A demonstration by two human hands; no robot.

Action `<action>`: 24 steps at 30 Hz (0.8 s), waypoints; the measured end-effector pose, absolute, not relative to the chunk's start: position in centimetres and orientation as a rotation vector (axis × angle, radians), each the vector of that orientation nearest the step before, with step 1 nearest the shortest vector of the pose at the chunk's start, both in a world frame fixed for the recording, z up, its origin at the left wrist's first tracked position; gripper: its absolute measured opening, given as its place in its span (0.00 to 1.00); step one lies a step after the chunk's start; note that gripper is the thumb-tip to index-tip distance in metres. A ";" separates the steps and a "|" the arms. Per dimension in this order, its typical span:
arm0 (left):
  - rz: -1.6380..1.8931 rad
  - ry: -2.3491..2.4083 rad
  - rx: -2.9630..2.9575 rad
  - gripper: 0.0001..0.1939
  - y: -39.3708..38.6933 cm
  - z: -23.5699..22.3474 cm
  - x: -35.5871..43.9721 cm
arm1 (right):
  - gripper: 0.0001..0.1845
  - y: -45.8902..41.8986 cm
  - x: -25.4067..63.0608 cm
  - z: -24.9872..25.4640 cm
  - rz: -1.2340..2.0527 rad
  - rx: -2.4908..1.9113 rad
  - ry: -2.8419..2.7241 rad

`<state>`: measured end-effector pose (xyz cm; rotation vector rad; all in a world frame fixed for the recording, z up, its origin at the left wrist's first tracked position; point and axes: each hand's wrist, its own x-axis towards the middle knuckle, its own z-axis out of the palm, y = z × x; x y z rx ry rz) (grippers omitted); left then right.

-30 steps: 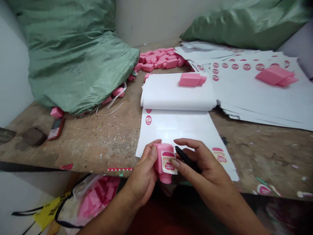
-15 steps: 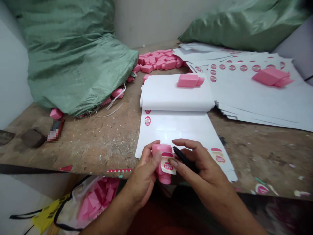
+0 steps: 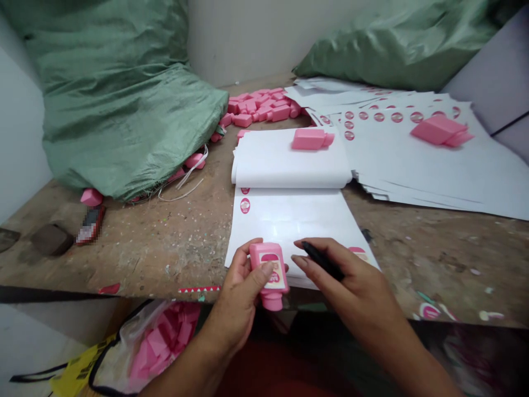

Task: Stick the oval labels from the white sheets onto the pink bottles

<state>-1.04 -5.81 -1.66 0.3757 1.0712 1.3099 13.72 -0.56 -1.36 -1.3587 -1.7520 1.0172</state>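
My left hand [image 3: 243,289] grips a small pink plastic bottle [image 3: 271,302], its neck pointing toward me. The thumb lies across a label [image 3: 278,278] on the bottle's front face. Just to the right, my right hand [image 3: 339,275] is closed around a slim black pen-like tool [image 3: 322,260]; its exact kind is unclear. Thumb and index tips are apart near the bottle, without touching it. Beneath both hands lies a white sticker sheet [image 3: 285,215] with its far part folded back. A second pink bottle [image 3: 312,139] rests on the fold.
Stacked sticker sheets [image 3: 405,160] lie to the right with another pink bottle [image 3: 440,131] on top. Pink bottles are heaped [image 3: 260,105] at the back beside a green sack [image 3: 136,127]. Below the table edge, a bag [image 3: 111,353] holds more bottles. A red phone-like object [image 3: 91,225] lies left.
The label now lies flat on the bottle, under my left thumb. My right hand has let go of the label and moved right, keeping the black tool. The view has shifted slightly.
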 end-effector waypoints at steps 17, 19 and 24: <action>1.244 0.847 0.202 0.26 -5.9 -1.2 -1.5 | 0.11 0.7 13.5 -2.0 1.471 -1.132 -1.149; 1.262 0.840 0.165 0.19 -5.8 -1.3 -1.6 | 0.13 0.6 14.3 -1.4 1.515 -1.085 -1.066; 1.268 0.884 0.133 0.20 -5.6 -1.0 -1.4 | 0.14 0.6 16.2 2.2 1.552 -0.911 -1.034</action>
